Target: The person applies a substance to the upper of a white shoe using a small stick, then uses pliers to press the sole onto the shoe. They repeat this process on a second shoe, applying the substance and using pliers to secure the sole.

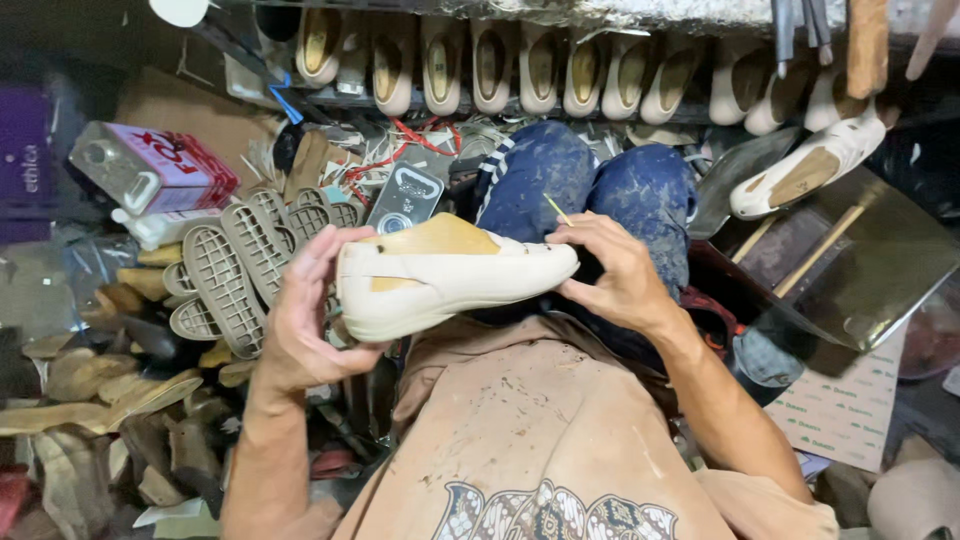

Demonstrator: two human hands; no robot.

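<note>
A cream shoe on a tan wooden last [440, 275] is held sideways over my lap. My left hand [305, 310] grips its heel end, thumb on top. Around the toe end sits my right hand [615, 275], with a thin yellowish stick [557, 208] poking up between the fingers. My knees in stained blue trousers [590, 185] are right behind the shoe.
A stack of grey ribbed soles [235, 265] lies left of my left hand, beside a tin can [150, 165]. A row of cream shoes [520, 65] lines a shelf at the top. Another lasted shoe [810, 165] rests at right, above dark sheets [860, 270]. Scraps litter the lower left.
</note>
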